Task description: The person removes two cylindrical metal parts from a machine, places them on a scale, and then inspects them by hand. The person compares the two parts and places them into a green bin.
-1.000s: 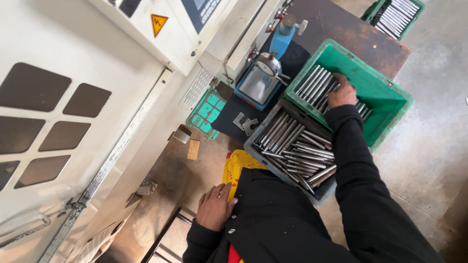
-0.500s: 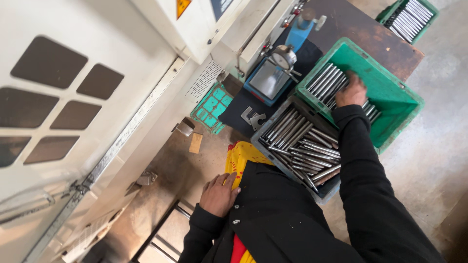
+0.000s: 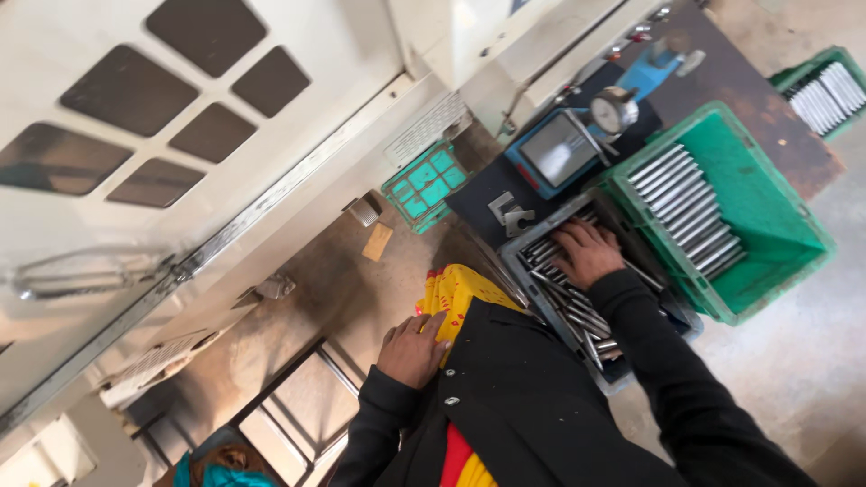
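Nearest the camera, the left hand (image 3: 413, 349) rests flat, fingers extended and relaxed, against the front of the person's black jacket (image 3: 532, 406), touching the edge of a yellow cloth (image 3: 456, 293) beside it; it grasps nothing. The left sleeve runs down from the wrist toward the lower frame edge. Farther out, the right hand (image 3: 586, 252) lies palm down inside the grey tray (image 3: 519, 261), fingers spread over a loose pile of metal rods (image 3: 568, 311); whether any rod is actually gripped cannot be determined, as the palm covers the contact area. The rods in the grey tray lie crosswise and unsorted. Directly beside the grey tray, on its far-right side and touching it, stands the green crate (image 3: 776, 261), in which a second set of rods (image 3: 686, 207) is laid in a neat parallel row against one wall. Beyond the grey tray, on a dark mat, sit small metal gauge blocks (image 3: 510, 215), a blue measuring stand (image 3: 559, 149) with a flat plate, and a round dial indicator (image 3: 615, 110) mounted above it. A green perforated holder (image 3: 424, 185) leans against the white machine housing (image 3: 225, 135). At the far upper right, another green crate (image 3: 825, 90) holds further rods.
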